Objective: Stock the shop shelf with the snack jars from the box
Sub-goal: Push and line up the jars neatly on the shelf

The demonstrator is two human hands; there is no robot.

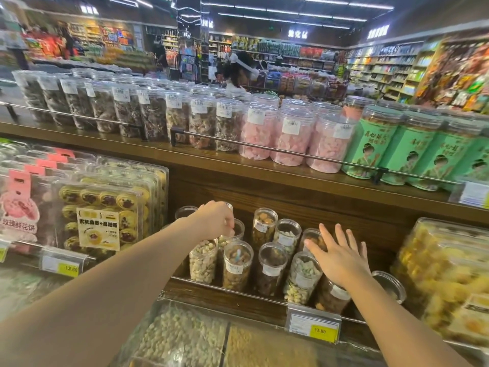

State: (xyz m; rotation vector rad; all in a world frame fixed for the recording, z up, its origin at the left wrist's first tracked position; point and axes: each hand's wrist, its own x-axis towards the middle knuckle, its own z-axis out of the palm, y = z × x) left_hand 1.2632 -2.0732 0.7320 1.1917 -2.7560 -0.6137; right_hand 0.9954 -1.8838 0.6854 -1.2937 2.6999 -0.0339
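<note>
Nearest, below the lower shelf (238, 295), we log two clear bins of loose snacks (180, 337), pale nuts beside a browner mix, blurred at the frame's bottom edge.

On the lower shelf's front rail hangs a price tag (313, 328) with a yellow corner reading 13.80.

On the lower shelf stand the small snack jars (236, 266), clear plastic with clear lids, in loose rows behind the rail; contents are pale nuts, brown mixes and green-and-white pieces. One empty-looking jar (389, 286) sits at the right end of the group.

Our left hand (215, 219) reaches into the back row, fingers curled down around the lid of a pale-nut jar (203, 260), gripping it from above.

Our right hand (338, 254) lies flat with fingers spread and straight, palm resting on the tops of the right-hand jars, holding nothing.

Left of the lower shelf's jars, we note clear trays of round pastries (105, 207) with a tag reading 12.80; right of them, yellow packaged snacks (444, 276), blurred.

Above the lower shelf, the upper shelf (264, 170) carries large jars behind a metal rail: dark mixes at left, pink sweets (288, 139) in the middle, green-labelled jars (412, 149) at right.

Beyond that, further shop shelving, out of focus. The box does not show.
</note>
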